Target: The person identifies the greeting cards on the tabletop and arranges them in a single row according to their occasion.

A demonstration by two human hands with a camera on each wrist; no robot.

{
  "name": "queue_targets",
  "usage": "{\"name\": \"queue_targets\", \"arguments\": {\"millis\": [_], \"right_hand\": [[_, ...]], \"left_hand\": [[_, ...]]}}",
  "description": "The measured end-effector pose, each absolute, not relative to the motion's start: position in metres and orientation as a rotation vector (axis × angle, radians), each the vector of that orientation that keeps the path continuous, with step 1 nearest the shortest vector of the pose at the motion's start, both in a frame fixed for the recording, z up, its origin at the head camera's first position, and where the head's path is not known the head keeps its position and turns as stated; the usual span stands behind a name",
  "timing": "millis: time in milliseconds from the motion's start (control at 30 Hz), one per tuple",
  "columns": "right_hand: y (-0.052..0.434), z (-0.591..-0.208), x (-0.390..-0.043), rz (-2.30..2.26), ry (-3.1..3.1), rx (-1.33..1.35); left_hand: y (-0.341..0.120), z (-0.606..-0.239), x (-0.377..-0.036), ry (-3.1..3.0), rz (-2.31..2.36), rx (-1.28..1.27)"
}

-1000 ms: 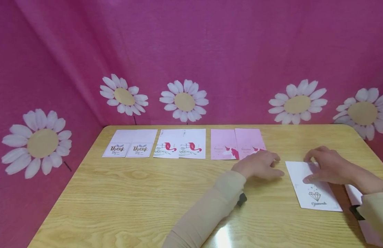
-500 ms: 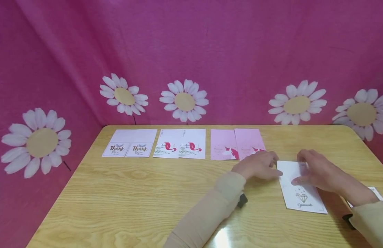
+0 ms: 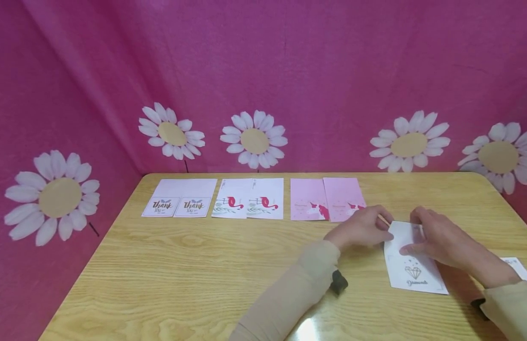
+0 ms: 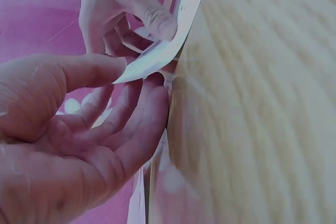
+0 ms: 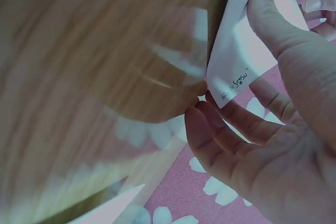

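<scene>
A white card with a diamond drawing and the word "Diamonds" (image 3: 413,272) is held by both hands at the right side of the table. My right hand (image 3: 447,244) grips its upper part, thumb on the printed face and fingers underneath, as the right wrist view shows. At the upper left corner, my left hand (image 3: 361,227) pinches the card between thumb and fingers. In the left wrist view the held corner of the card (image 4: 149,62) bends up from the wood. Small print reading "Sensu" shows near the card's far corner in the right wrist view.
Along the table's back lie pairs of cards: "Thank you" cards (image 3: 178,207), flamingo cards (image 3: 248,203) and pink unicorn cards (image 3: 308,201). Another white card (image 3: 519,269) lies partly behind the right forearm. A pink daisy-patterned curtain (image 3: 323,85) stands behind the wooden table (image 3: 182,270).
The diamond card has moved left with my right hand. My left hand, earlier apart from it with fingers spread, now pinches its corner.
</scene>
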State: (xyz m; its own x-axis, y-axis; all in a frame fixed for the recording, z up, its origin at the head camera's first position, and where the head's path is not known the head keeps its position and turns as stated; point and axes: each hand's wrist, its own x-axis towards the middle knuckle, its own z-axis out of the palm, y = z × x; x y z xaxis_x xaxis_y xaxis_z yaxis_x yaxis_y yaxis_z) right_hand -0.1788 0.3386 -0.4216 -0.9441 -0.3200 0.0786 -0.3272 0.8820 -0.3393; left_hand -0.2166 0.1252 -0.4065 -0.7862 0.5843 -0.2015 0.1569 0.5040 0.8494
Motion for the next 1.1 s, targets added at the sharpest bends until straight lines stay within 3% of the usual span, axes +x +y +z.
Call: {"name": "queue_targets", "arguments": {"millis": [467,1100], "right_hand": [[0.339,-0.423,-0.178,0.538,-2.983,0.532],[0.357,-0.414,-0.171,0.79,-3.052,0.317]], "left_hand": [[0.136,-0.406,-0.209,2.267,1.389,0.409],[0.127,-0.402,-0.219,2.275,1.664,0.311]]}}
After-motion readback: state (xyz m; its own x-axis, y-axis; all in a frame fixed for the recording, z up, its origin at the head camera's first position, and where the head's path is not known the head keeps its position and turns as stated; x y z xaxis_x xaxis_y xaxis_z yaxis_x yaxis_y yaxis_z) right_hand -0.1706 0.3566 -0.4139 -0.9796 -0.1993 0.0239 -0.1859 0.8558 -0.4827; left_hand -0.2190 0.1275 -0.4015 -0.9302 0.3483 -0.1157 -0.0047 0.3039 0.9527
